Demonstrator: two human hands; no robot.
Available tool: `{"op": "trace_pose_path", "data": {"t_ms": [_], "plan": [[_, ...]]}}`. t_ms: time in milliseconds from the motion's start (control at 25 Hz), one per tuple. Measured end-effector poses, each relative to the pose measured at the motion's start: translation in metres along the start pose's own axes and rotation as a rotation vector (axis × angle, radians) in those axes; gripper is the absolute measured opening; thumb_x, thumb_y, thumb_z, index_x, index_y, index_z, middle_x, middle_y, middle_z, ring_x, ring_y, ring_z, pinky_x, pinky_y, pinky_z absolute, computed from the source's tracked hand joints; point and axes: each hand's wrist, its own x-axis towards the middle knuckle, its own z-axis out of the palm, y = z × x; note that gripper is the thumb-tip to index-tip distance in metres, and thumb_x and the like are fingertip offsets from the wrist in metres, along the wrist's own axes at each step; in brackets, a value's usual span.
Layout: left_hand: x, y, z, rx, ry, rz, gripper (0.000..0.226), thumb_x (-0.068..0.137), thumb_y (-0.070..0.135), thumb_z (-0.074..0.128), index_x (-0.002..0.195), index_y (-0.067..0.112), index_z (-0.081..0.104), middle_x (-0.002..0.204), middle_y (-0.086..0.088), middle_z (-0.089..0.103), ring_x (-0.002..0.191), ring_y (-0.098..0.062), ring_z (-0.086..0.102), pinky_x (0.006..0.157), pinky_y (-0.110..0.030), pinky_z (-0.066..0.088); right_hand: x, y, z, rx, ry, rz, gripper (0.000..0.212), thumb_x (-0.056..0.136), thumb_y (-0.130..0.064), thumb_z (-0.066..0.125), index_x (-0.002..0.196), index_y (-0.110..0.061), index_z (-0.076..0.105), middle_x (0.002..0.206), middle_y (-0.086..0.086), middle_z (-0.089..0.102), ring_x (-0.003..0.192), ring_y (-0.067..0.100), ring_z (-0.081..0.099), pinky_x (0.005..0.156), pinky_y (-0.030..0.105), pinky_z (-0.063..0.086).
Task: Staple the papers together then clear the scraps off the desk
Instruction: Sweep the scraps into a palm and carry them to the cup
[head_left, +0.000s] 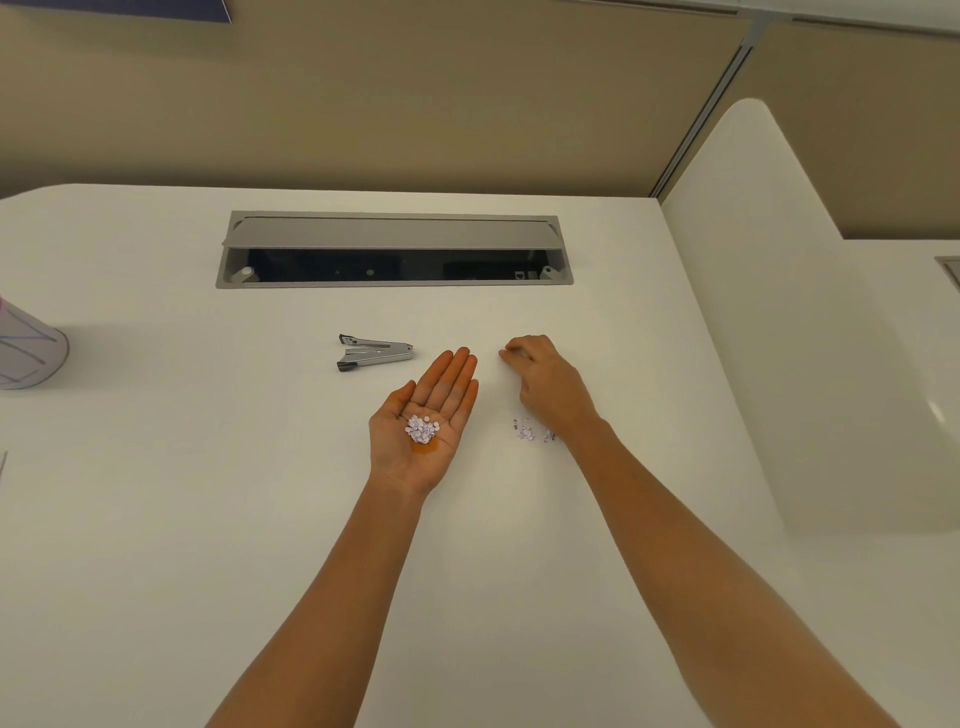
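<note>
My left hand (426, 421) lies palm up over the middle of the white desk (156, 493), fingers stretched out flat. A small heap of round white paper scraps (422, 429) rests in its palm. My right hand (545, 382) is palm down to the right, fingertips curled and pinched against the desk surface. I cannot tell if a scrap is between them. More loose scraps (527, 431) lie on the desk beside my right wrist. A silver stapler (375, 352) lies on its side just beyond my left fingertips. The papers are not clearly in view.
A grey cable hatch (395, 249) stands open at the back of the desk. A white rolled sheet or cup with purple lines (28, 348) sits at the left edge. A white curved divider (779, 312) bounds the right side, and tan partition walls stand behind.
</note>
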Motion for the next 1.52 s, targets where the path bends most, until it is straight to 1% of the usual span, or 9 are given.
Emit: {"op": "trace_pose_path", "data": {"t_ms": [160, 400, 560, 760, 880, 960, 1160, 1320, 1520], "plan": [[-0.001, 0.002, 0.001, -0.005, -0.004, 0.003, 0.050, 0.101, 0.021, 0.028, 0.119, -0.007, 0.065, 0.134, -0.022, 0.059, 0.124, -0.036, 0.058, 0.104, -0.046, 0.046, -0.024, 0.014, -0.005, -0.042, 0.043, -0.054, 0.047, 0.073, 0.014, 0.060, 0.117, -0.004, 0.065, 0.114, 0.009, 0.063, 0.108, 0.025, 0.058, 0.050, 0.035, 0.056], [-0.001, -0.005, 0.004, -0.017, -0.017, -0.013, 0.051, 0.101, 0.022, 0.029, 0.117, -0.007, 0.067, 0.134, -0.022, 0.060, 0.124, -0.036, 0.058, 0.104, -0.045, 0.046, -0.076, -0.012, 0.006, 0.045, 0.167, 0.146, 0.039, 0.073, 0.011, 0.063, 0.108, -0.003, 0.068, 0.107, 0.006, 0.064, 0.099, 0.016, 0.058, 0.049, 0.031, 0.055], [-0.004, -0.008, 0.005, -0.014, -0.024, -0.022, 0.050, 0.100, 0.021, 0.029, 0.116, -0.007, 0.067, 0.134, -0.022, 0.060, 0.123, -0.036, 0.058, 0.104, -0.045, 0.046, -0.095, -0.031, 0.003, 0.180, 0.212, 0.257, 0.036, 0.081, 0.008, 0.057, 0.114, -0.004, 0.067, 0.114, 0.007, 0.064, 0.105, 0.019, 0.060, 0.076, 0.033, 0.058], [-0.008, -0.008, 0.001, -0.024, -0.029, -0.026, 0.049, 0.100, 0.020, 0.029, 0.118, -0.008, 0.066, 0.134, -0.022, 0.059, 0.124, -0.036, 0.058, 0.104, -0.045, 0.046, -0.116, -0.054, 0.010, 0.267, 0.249, 0.619, 0.046, 0.097, -0.005, 0.044, 0.143, -0.002, 0.040, 0.151, 0.012, 0.036, 0.142, 0.024, 0.031, 0.115, 0.033, 0.030], [-0.008, -0.008, 0.000, -0.019, -0.021, -0.031, 0.050, 0.100, 0.021, 0.029, 0.119, -0.007, 0.065, 0.134, -0.022, 0.059, 0.124, -0.036, 0.058, 0.104, -0.045, 0.046, -0.108, -0.070, 0.028, 0.180, 0.177, 0.641, 0.054, 0.101, -0.019, 0.041, 0.148, 0.004, 0.024, 0.158, 0.019, 0.021, 0.148, 0.030, 0.014, 0.120, 0.038, 0.006], [-0.009, -0.006, -0.001, -0.006, -0.021, -0.025, 0.050, 0.100, 0.021, 0.029, 0.118, -0.007, 0.066, 0.134, -0.022, 0.059, 0.125, -0.036, 0.057, 0.105, -0.045, 0.045, -0.091, -0.079, 0.033, 0.175, 0.161, 0.642, 0.057, 0.101, -0.022, 0.040, 0.148, 0.004, 0.021, 0.158, 0.020, 0.020, 0.148, 0.032, 0.012, 0.118, 0.039, 0.002], [-0.007, -0.001, -0.003, -0.010, -0.016, -0.020, 0.052, 0.101, 0.023, 0.027, 0.119, -0.007, 0.066, 0.135, -0.022, 0.058, 0.125, -0.036, 0.056, 0.105, -0.046, 0.044, -0.068, -0.084, 0.045, 0.087, 0.171, 0.481, 0.051, 0.092, -0.002, 0.057, 0.140, 0.004, 0.041, 0.147, 0.024, 0.040, 0.140, 0.039, 0.033, 0.114, 0.046, 0.023], [-0.004, 0.001, -0.005, -0.008, -0.007, -0.016, 0.051, 0.102, 0.023, 0.027, 0.122, -0.007, 0.064, 0.136, -0.022, 0.057, 0.126, -0.036, 0.056, 0.107, -0.045, 0.044, -0.081, -0.066, 0.042, 0.053, 0.164, 0.292, 0.072, 0.065, 0.022, 0.070, 0.132, 0.001, 0.054, 0.140, 0.020, 0.052, 0.131, 0.038, 0.047, 0.103, 0.038, 0.033], [-0.003, -0.002, -0.004, -0.003, -0.011, -0.023, 0.050, 0.101, 0.022, 0.028, 0.121, -0.007, 0.064, 0.136, -0.022, 0.058, 0.126, -0.036, 0.056, 0.108, -0.045, 0.043, -0.101, -0.037, 0.025, -0.021, 0.189, -0.032, 0.067, 0.059, 0.025, 0.072, 0.122, 0.005, 0.061, 0.125, 0.019, 0.063, 0.119, 0.034, 0.058, 0.085, 0.033, 0.055]]}}
